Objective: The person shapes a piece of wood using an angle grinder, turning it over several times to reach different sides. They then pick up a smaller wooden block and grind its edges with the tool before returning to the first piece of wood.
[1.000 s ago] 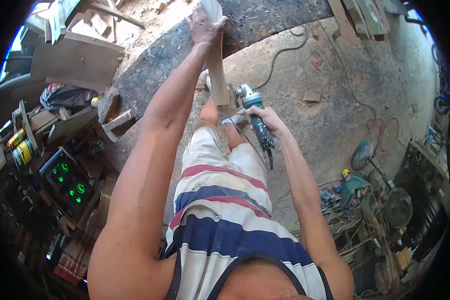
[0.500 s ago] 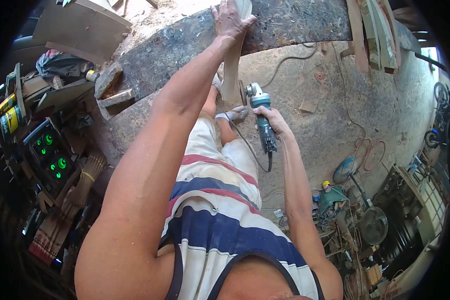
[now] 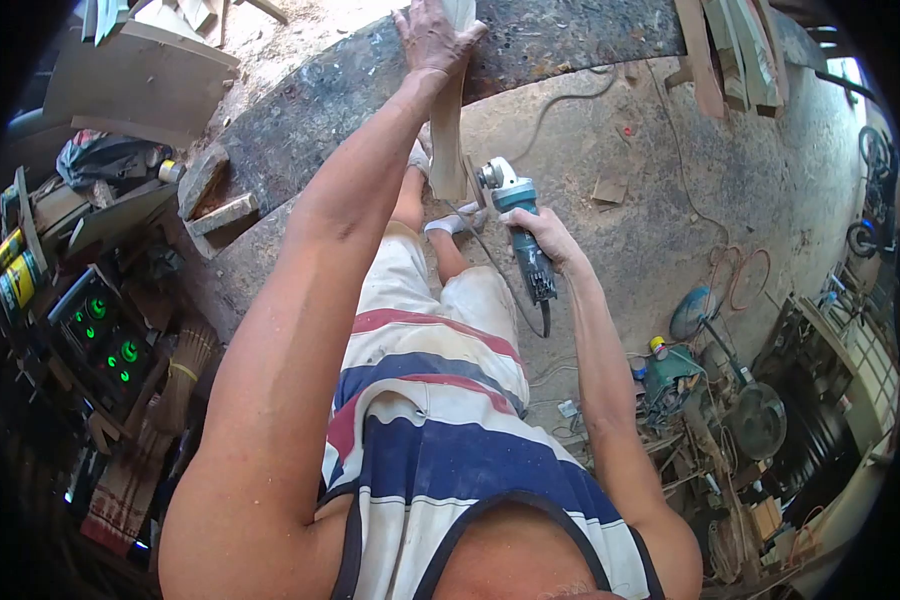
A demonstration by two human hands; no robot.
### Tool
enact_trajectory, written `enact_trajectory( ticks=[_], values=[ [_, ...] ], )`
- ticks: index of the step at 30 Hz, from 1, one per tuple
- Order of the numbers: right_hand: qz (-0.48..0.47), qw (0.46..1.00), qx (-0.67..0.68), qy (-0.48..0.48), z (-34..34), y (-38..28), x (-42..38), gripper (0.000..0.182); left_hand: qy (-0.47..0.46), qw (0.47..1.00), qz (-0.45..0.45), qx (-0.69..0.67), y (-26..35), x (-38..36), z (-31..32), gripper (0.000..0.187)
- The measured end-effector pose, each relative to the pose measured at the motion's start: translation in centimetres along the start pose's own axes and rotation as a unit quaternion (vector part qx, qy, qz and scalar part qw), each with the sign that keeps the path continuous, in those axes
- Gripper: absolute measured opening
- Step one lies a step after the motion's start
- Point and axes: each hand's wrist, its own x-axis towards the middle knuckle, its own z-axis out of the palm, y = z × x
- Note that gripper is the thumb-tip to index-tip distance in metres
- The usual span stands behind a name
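Observation:
My left hand [image 3: 433, 36] is wrapped over a pale, curved wooden piece [image 3: 448, 145], pressing it on the dark workbench [image 3: 560, 40], with the thumb across its right side. The lower end of the wood sticks out past the bench edge above the floor. My right hand [image 3: 542, 235] grips a teal and black angle grinder [image 3: 532, 262] by its body. The grinder's head points up, its disc seen nearly edge-on close beside the right edge of the wood's free end. A power cord hangs from the grinder's rear.
Shaped wooden strips [image 3: 735, 55] lie over the bench's right end. Wood blocks [image 3: 220, 213] sit at its left end. Cords run across the dusty floor [image 3: 630, 290]. A fan [image 3: 758, 420] stands at lower right, and a speaker unit with green lights [image 3: 100, 335] at left.
The whole view has shifted, so most of the scene sits a little farther left. Both hands keep their holds, and the grinder's head is turned slightly, showing more of its metal housing.

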Motion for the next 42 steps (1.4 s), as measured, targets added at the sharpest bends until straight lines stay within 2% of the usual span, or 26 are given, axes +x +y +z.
enact_trajectory(
  ticks=[1,5,6,9,13,17,24,28,37,39,42],
  values=[
    [0.001,1.000,-0.001,0.005,0.1,0.1,0.4,0.040,0.017,0.999,0.028,0.016,-0.5,0.4,0.3,0.113],
    [0.011,1.000,0.005,0.017,0.1,1.0,1.7,0.042,0.039,0.997,0.053,0.044,-2.0,0.2,1.8,0.114],
    [0.006,1.000,0.010,0.017,0.4,0.2,1.1,0.044,0.011,0.999,0.042,0.030,-1.1,0.3,0.6,0.115],
    [0.012,1.000,0.022,0.009,0.2,0.3,1.0,0.044,0.022,0.998,0.048,0.043,-1.7,0.8,1.1,0.115],
    [-0.007,1.000,0.021,0.007,-0.4,0.8,1.4,0.043,-0.028,0.999,0.009,-0.036,0.1,0.3,-0.4,0.119],
    [-0.003,1.000,-0.005,0.011,-0.5,0.4,1.6,0.046,-0.005,0.999,0.033,0.001,-1.1,0.4,-0.2,0.119],
    [-0.006,0.999,-0.040,0.016,-1.0,1.4,2.3,0.048,-0.028,0.999,0.023,-0.010,-0.4,0.6,-0.4,0.123],
    [-0.049,0.998,-0.026,0.019,-0.4,1.3,1.5,0.046,-0.007,0.999,0.036,0.008,-0.6,0.5,-0.4,0.120],
    [0.007,0.999,0.030,0.025,0.6,0.4,0.5,0.039,0.008,0.999,0.039,0.023,-1.0,0.9,0.3,0.114],
    [-0.001,0.999,0.036,0.029,1.1,-0.1,-0.2,0.041,-0.009,0.999,0.034,0.016,-0.4,0.6,-0.1,0.112],
    [-0.020,0.999,0.000,0.034,0.5,1.8,1.6,0.043,0.027,0.998,0.058,0.023,-0.9,0.4,0.1,0.114]
  ],
)
